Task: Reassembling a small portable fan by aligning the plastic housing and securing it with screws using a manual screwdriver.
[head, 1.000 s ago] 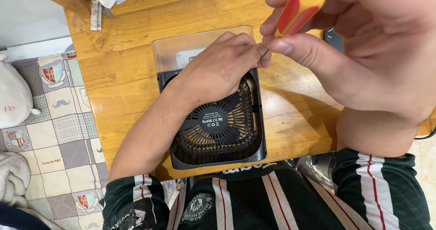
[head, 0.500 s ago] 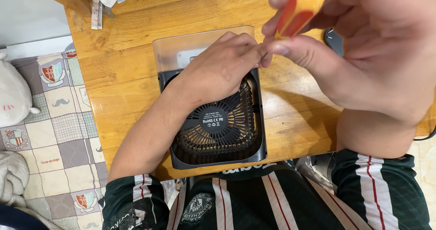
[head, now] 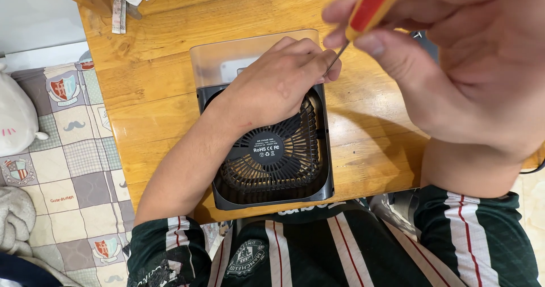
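Fingers of the right hand point(head: 454, 77) pinch the orange-and-red handle of a small screwdriver point(head: 368, 10), its thin shaft slanting down toward seven o'clock to the top right corner of a dark desktop fan point(head: 272, 151). The left hand point(head: 278, 83) lies curled on the grille, fingertips pressing near that corner beside the shaft's tip. The fan lies flat at the near edge of the wooden table point(head: 170, 54), its clear plastic tank at twelve o'clock. The fan looks light and rigid, its casing smooth; its thin grille ribs would likely flex, so the solid frame edges seem the safer hold.
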